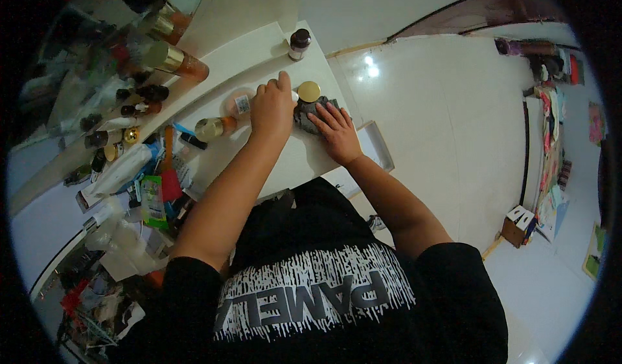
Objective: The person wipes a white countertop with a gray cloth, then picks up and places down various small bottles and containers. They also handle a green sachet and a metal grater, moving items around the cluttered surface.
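Observation:
On the white tabletop, my right hand (pixel 337 133) lies with its fingers spread, pressing on a crumpled dark grey cloth (pixel 307 116). My left hand (pixel 273 106) is closed around a small whitish object (pixel 294 96), of which only an end shows beside the thumb side; its kind is hidden. A round gold lid (pixel 309 91) touches the far edge of the cloth. Left of my left hand are a pinkish round item with a printed code (pixel 242 104) and a gold-capped orange bottle (pixel 215 128). A dark-capped bottle (pixel 300 44) stands near the table's far end.
A raised ledge (pixel 233 53) along the left bears a large gold-capped bottle (pixel 177 62) and small bottles. Cosmetics, packets and a green pouch (pixel 153 201) crowd the near left. An open drawer (pixel 376 145) juts out at the right edge, beside the tiled floor (pixel 427 121).

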Demonstrator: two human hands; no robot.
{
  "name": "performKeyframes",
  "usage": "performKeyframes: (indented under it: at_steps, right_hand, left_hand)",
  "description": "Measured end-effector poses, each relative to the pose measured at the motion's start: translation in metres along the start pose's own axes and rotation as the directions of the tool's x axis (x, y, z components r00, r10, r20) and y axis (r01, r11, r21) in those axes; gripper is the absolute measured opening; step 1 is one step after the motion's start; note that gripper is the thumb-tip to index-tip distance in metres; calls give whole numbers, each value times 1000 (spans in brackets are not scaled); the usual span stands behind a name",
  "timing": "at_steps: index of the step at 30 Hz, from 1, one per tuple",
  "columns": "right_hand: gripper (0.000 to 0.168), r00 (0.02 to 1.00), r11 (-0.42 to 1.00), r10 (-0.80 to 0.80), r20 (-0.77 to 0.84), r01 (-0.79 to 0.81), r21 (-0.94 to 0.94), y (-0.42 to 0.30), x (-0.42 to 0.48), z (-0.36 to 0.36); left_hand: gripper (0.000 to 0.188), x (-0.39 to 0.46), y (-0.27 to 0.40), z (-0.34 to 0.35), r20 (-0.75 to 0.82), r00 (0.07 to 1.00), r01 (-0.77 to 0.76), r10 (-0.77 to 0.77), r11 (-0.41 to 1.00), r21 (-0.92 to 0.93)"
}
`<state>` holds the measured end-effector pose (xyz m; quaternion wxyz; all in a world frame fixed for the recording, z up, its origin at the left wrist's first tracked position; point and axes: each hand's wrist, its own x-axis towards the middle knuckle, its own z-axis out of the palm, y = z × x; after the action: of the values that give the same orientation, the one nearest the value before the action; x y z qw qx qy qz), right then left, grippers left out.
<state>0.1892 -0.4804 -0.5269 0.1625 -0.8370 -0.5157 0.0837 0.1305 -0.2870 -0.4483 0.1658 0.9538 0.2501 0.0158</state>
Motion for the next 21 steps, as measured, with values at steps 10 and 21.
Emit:
performKeyframes:
  at_steps: [10,21]
  right_hand:
    - [52,1000,998,-2,-26,1,-62,3,10,9]
    - [56,917,941,-335,216,313,130,-52,-41,25]
  left_hand:
    - [49,43,6,8,-50,999,-4,1,999,-50]
    - [76,-27,-6,-66,-269,962,-76,35,987,-141]
